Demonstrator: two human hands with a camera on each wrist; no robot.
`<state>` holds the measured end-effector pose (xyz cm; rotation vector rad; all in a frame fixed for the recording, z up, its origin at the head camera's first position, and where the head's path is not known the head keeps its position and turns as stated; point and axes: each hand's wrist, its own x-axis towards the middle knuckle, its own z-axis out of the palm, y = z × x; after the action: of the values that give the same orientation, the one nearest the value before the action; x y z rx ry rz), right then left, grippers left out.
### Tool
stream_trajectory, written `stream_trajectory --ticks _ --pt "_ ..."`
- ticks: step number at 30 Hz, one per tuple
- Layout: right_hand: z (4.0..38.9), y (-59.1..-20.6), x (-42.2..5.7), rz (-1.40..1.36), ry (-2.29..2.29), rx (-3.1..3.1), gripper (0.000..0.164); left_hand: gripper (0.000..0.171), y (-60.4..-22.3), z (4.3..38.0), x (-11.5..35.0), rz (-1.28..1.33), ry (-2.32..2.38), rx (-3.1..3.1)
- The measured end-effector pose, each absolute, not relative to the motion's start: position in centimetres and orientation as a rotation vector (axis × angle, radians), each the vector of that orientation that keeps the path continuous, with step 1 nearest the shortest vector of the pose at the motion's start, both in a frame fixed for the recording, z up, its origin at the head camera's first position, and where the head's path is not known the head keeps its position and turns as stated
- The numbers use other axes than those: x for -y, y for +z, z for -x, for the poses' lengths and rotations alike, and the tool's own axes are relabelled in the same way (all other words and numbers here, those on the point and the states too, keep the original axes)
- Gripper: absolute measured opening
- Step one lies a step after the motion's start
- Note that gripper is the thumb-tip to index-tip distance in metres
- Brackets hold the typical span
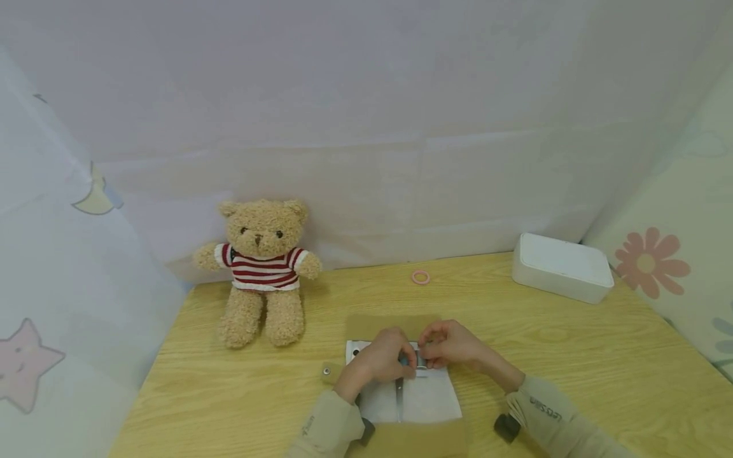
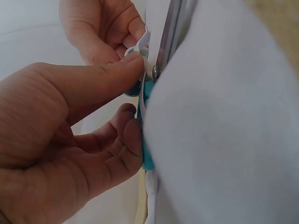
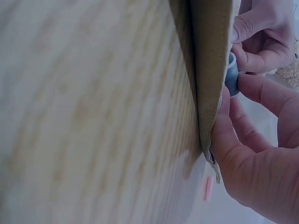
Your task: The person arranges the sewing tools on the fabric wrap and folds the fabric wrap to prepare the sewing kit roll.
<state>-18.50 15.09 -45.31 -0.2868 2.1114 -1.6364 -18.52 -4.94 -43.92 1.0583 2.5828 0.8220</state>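
A tan fabric case with white lining point(image 1: 432, 397) lies unfolded on the table, its far edge under both hands. My right hand point(image 1: 455, 343) pinches a small thread spool point(image 3: 231, 77) with grey-blue thread and a white rim. From the left, my left hand point(image 1: 389, 356) pinches the white band point(image 2: 144, 46) at the lining between thumb and fingers. Beneath those fingers shows a teal item point(image 2: 148, 158), partly hidden. A slim metal tool point(image 1: 399, 401) with a rivet runs down the middle of the lining.
A teddy bear point(image 1: 265, 273) in a striped shirt sits at the back left. Near the back edge lies a pink ring point(image 1: 420, 277). The white box point(image 1: 564, 267) stands at the back right. A tan tab with a snap point(image 1: 327, 372) sticks out left of the case.
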Motion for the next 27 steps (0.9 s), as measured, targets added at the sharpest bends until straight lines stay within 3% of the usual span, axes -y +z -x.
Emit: stream_trajectory --ticks 6,27 --pt "18.39 -45.42 -15.18 0.299 -1.646 -2.111 0.016 0.018 -43.93 18.55 4.86 -1.050 0.812 -2.587" --pt "18.34 -45.49 -15.49 0.398 -1.649 -2.104 0.017 0.018 -43.91 18.55 5.22 -1.092 0.905 -2.522"
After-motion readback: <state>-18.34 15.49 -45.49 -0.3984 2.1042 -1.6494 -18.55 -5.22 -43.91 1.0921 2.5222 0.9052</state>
